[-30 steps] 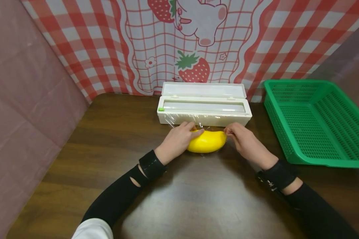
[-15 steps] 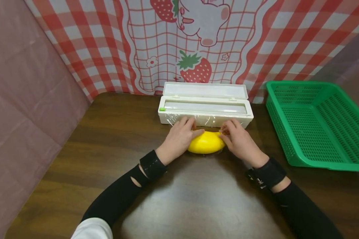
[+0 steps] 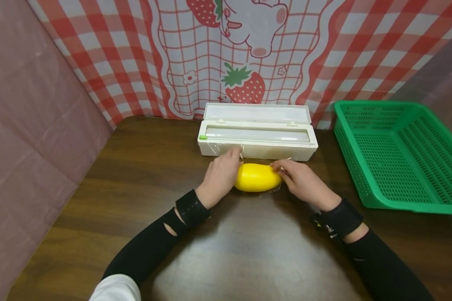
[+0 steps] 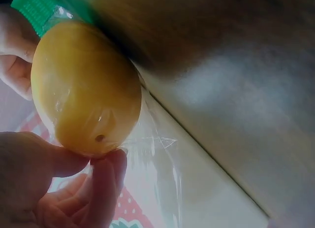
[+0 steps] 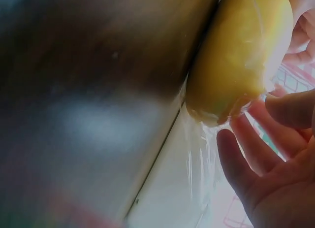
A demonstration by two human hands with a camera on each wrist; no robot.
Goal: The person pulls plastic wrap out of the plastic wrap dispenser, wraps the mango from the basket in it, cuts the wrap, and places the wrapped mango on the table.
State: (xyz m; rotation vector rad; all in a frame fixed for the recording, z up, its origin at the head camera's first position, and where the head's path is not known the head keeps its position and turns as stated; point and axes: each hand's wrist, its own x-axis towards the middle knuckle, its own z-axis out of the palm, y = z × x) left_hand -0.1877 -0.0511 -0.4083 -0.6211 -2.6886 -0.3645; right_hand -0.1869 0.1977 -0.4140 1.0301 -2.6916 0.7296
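Observation:
A smooth yellow mango (image 3: 257, 177), covered in clear plastic wrap (image 5: 201, 149), lies crosswise on the wooden table in front of a white wrap dispenser (image 3: 258, 151). At its left end my left hand (image 3: 221, 175) pinches the film between thumb and fingers; the left wrist view shows a small dark spot on that end. My right hand (image 3: 305, 180) is at the other end, with thumb and fingertips on the gathered film. Loose film hangs between the mango and the dispenser in both wrist views.
The dispenser's lid (image 3: 256, 113) stands raised at the back, and a green slider (image 3: 203, 137) sits at its left. To the right is a green plastic basket (image 3: 373, 184). A checked strawberry-print cloth (image 3: 124, 62) hangs behind the brown table (image 3: 135, 175).
My right hand has come left, closer in against the mango's end. The left hand has shifted so its thumb no longer lies over the mango's top. The mango has turned slightly.

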